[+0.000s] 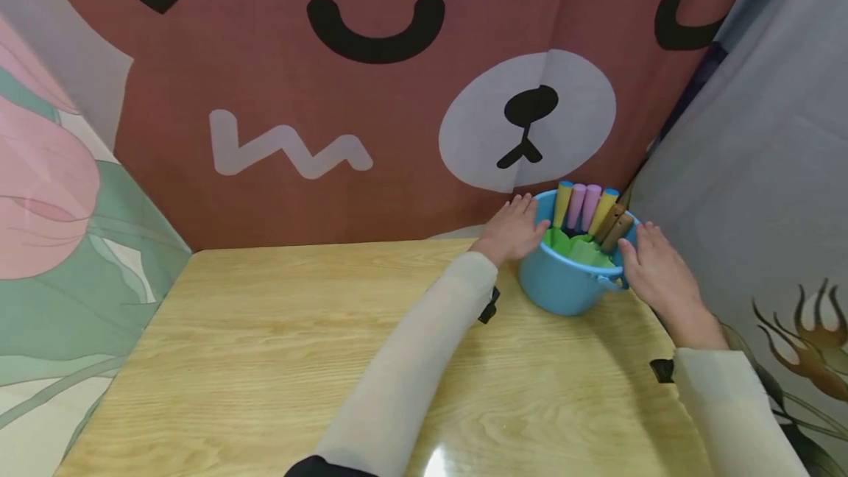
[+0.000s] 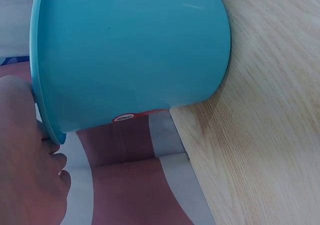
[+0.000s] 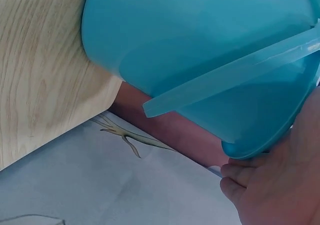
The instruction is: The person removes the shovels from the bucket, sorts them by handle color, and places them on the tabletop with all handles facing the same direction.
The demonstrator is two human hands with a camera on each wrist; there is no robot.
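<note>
A light blue bucket (image 1: pixel 559 289) stands upright at the far right corner of the wooden table. Out of it rise several yellow, pink and brown handles (image 1: pixel 592 205), with green scoop-like pieces (image 1: pixel 583 250) lower down; their lower parts are hidden inside. My left hand (image 1: pixel 509 230) is at the left side of the rim, fingers extended and thumb toward the opening. On the opposite side, my right hand (image 1: pixel 662 271) lies along the rim with straight fingers. The bucket's blue carrying handle (image 3: pixel 230 80) hangs down its side in the right wrist view.
The light wooden table (image 1: pixel 265 344) ends at a back edge against a brown bear-face cloth (image 1: pixel 397 94). A grey patterned curtain (image 1: pixel 762 205) hangs close by the right edge. Pink and green floral cloth (image 1: pixel 53 241) hangs at the left.
</note>
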